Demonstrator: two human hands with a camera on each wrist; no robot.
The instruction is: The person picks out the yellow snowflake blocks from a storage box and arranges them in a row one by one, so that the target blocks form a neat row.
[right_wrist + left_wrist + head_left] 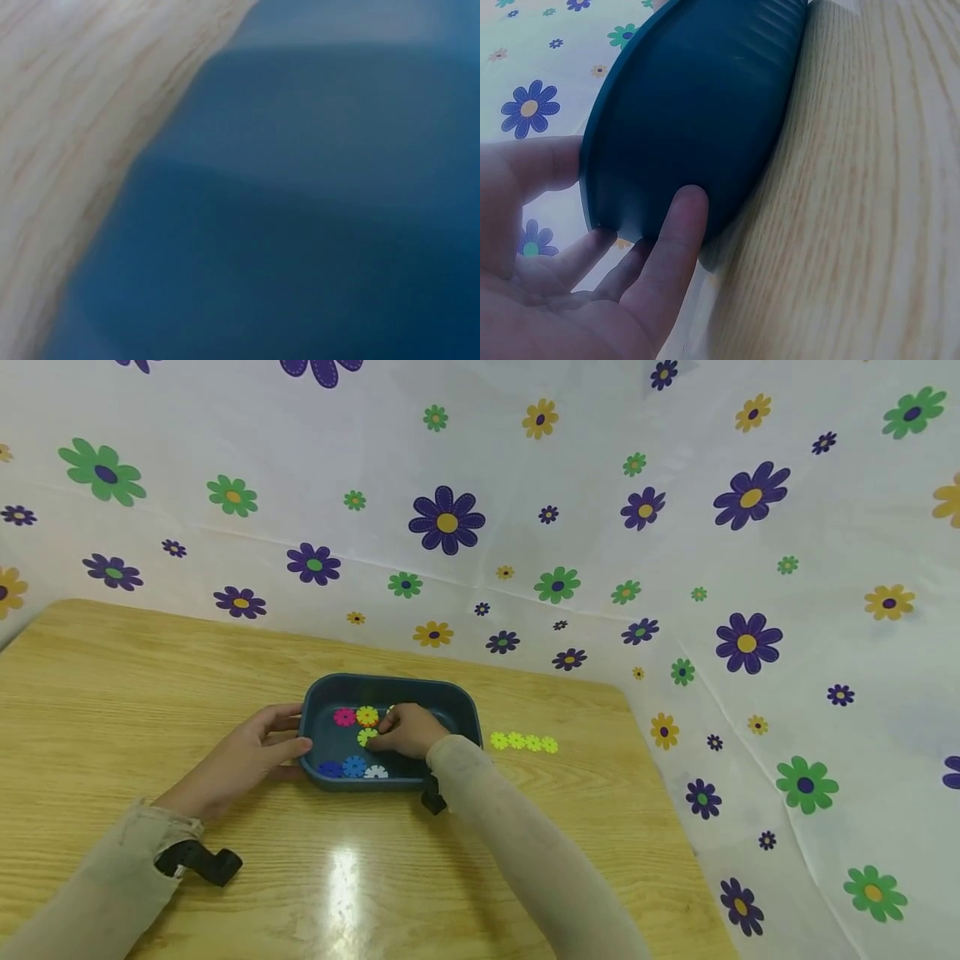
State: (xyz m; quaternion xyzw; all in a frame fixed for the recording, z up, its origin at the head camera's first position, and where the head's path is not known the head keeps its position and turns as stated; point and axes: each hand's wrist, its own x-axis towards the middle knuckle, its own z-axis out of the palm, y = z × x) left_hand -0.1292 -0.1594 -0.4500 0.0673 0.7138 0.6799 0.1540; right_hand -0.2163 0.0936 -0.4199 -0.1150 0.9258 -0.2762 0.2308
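A dark teal plastic tray (405, 783) stands on the table, with several flower-shaped plastic discs inside. My left hand (258, 745) holds the tray's left end; in the left wrist view its thumb meets the rim while the fingers (676, 240) press the outer wall. Reaching into the tray, my right hand (411, 731) pinches a yellow-green disc (366, 737) at its edge. Close by are a pink disc (344, 717) and a yellow disc (367, 716) overlapping an orange one. Along the near wall lie blue discs (354, 766) and a white disc (376, 772). The right wrist view shows only blurred tray wall (300, 262) and table.
Right of the tray, a row of several yellow-green discs (524, 742) lies on the wooden table (262, 877). A white flower-printed sheet (495, 468) rises behind the table and along its right side. Both wrists wear black straps (197, 860).
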